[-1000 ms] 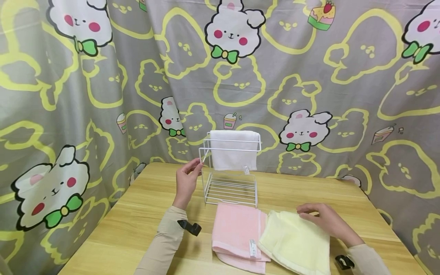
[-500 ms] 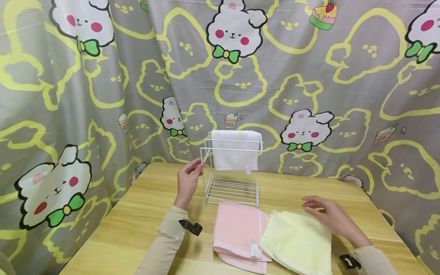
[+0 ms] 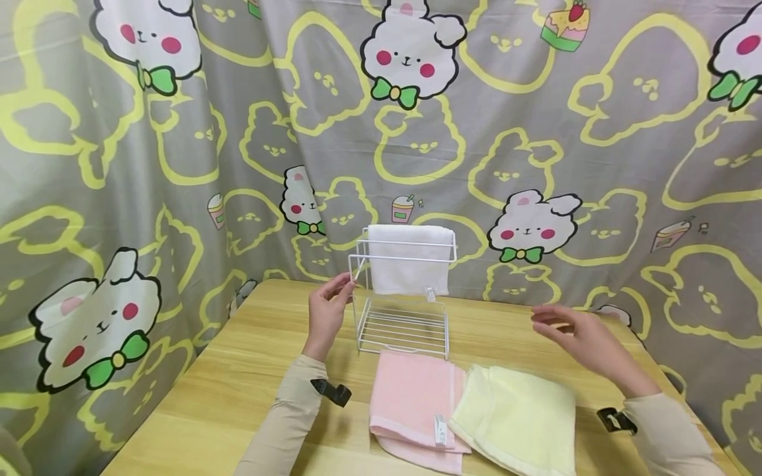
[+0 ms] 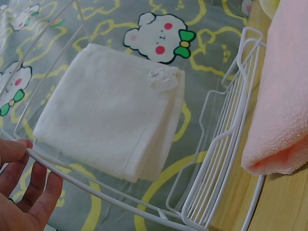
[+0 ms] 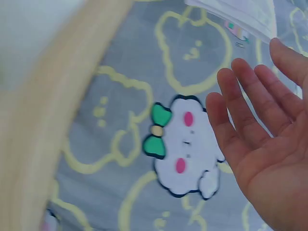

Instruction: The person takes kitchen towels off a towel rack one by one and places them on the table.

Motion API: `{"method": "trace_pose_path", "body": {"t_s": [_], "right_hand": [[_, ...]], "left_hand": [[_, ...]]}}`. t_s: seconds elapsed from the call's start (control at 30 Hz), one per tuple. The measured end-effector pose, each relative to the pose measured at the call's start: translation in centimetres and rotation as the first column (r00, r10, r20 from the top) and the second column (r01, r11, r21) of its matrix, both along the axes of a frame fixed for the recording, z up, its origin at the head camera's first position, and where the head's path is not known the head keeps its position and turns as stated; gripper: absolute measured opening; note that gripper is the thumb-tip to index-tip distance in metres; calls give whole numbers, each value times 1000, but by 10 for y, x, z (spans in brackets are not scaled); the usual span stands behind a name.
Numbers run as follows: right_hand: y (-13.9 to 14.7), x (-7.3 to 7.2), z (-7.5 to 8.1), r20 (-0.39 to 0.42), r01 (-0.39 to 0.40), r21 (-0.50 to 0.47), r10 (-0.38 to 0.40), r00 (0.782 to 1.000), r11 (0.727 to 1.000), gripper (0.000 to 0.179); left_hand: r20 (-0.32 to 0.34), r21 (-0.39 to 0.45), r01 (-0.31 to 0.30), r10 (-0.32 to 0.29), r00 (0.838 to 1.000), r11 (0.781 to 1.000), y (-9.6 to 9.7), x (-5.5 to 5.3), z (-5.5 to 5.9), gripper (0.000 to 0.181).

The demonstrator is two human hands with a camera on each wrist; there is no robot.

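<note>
A white wire rack (image 3: 403,352) stands near the middle of the table, with a folded white towel (image 3: 411,274) draped over its rear top bar. My left hand (image 3: 327,309) pinches the rack's left upright; in the left wrist view the thumb and fingers (image 4: 45,197) lie on either side of the white wire. My right hand (image 3: 586,340) hovers above the table at the right, fingers loosely extended, holding nothing. In the right wrist view its palm (image 5: 274,163) shows bare. In front of the rack lie a folded pink towel (image 3: 413,403) and a folded yellow towel (image 3: 518,416).
The wooden table (image 3: 238,370) ends at a grey curtain (image 3: 428,178) printed with rabbits, which hangs behind it and along both sides. The yellow towel's left edge overlaps the pink towel. Black straps (image 3: 331,393) sit on both wrists.
My right hand has risen from beside the yellow towel and moved away, forward and to the right. My left hand keeps its hold on the rack, and the towels lie as before.
</note>
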State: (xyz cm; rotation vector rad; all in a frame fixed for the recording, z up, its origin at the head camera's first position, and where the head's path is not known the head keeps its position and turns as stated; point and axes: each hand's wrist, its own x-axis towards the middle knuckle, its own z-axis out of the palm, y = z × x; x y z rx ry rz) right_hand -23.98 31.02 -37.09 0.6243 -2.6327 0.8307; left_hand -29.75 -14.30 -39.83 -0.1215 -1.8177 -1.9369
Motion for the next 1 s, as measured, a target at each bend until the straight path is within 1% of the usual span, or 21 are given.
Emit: {"method": "trace_pose_path", "body": {"t_s": [0.1, 0.2, 0.33, 0.43, 0.53, 0.63, 0.8, 0.9, 1.0], "right_hand": [[-3, -2, 19, -7, 16, 8, -16, 1000, 1000, 29], [-7, -4, 31, -33, 23, 12, -23, 999, 1000, 28], [-14, -10, 43, -91, 18, 0, -18, 996, 1000, 26], [-19, -13, 53, -120, 14, -7, -15, 993, 1000, 25], [-27, -16, 64, -125, 24, -13, -25, 992, 1000, 27], [-36, -20, 74, -126, 27, -33, -31, 992, 999, 28], [-50, -29, 87, -159, 41, -55, -49, 986, 998, 29], [-58, -36, 93, -167, 56, -79, -68, 984, 995, 29], [-67, -43, 101, -150, 60, -104, -76, 986, 993, 31]], "left_hand": [[-4, -3, 0, 0, 1000, 1000, 0, 0, -1, 26], [-14, -3, 4, -4, 1000, 1000, 0, -1, -3, 25], [-22, -1, 3, -3, 1000, 1000, 0, -1, -5, 24], [-13, -2, -1, 1, 1000, 1000, 1, -1, -6, 24], [-1, 3, 0, 0, 1000, 1000, 1, -1, -5, 25], [8, -12, -10, 10, 1000, 1000, 1, -1, -2, 25], [14, -24, -17, 17, 1000, 1000, 0, -1, -2, 24], [4, -9, -6, 7, 1000, 1000, 0, -1, -3, 25], [-14, -2, -2, 2, 1000, 1000, 0, 0, -2, 25]]}}
